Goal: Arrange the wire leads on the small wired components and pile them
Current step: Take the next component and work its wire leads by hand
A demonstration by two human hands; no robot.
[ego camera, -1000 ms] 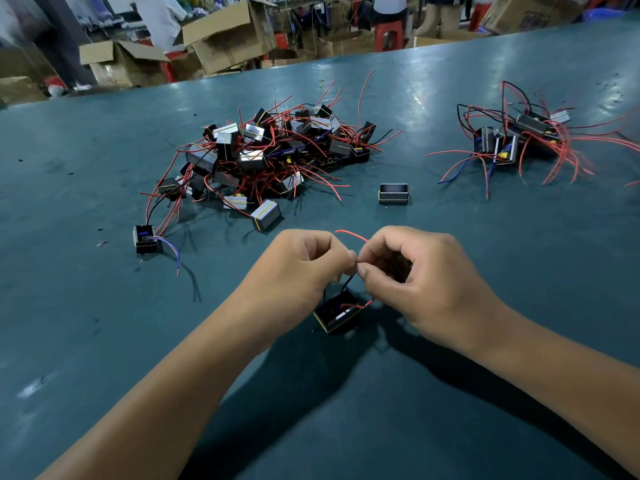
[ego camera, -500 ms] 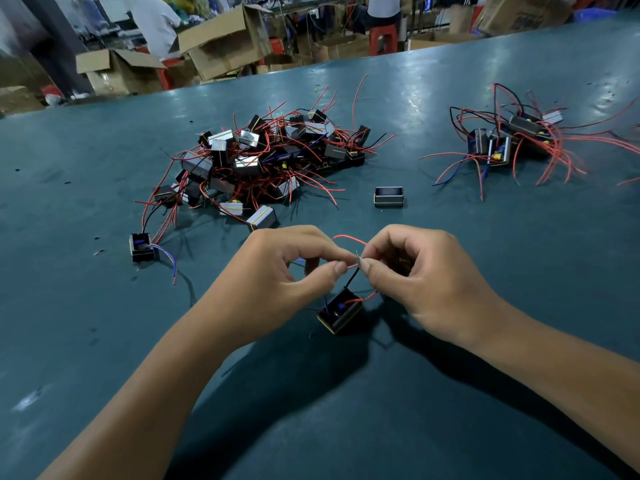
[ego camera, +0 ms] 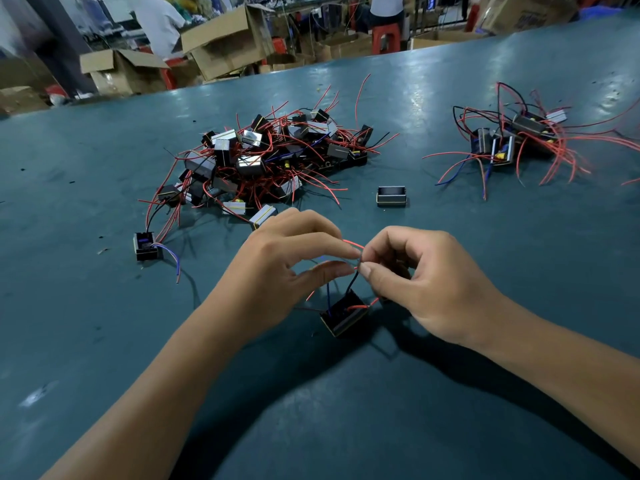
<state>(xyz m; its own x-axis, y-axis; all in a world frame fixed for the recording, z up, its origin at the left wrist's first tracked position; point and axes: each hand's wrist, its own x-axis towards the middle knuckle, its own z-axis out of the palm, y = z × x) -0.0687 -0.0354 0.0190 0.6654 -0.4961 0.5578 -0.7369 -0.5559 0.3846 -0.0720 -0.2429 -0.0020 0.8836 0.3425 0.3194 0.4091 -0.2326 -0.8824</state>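
Observation:
A small black wired component with red, blue and black leads hangs just above the teal table, under my two hands. My left hand pinches its leads between thumb and forefinger. My right hand pinches the same leads from the other side, fingertips almost touching the left ones. A red lead arcs over the pinch. A big tangled heap of components lies behind my left hand. A smaller pile lies at the far right.
One loose component with a blue lead lies to the left. A single black block without leads sits between the piles. Cardboard boxes and people stand beyond the table's far edge.
My left hand has opened from a tight fist into a thumb-and-forefinger pinch and slid slightly left along the leads. The component hangs in about the same place.

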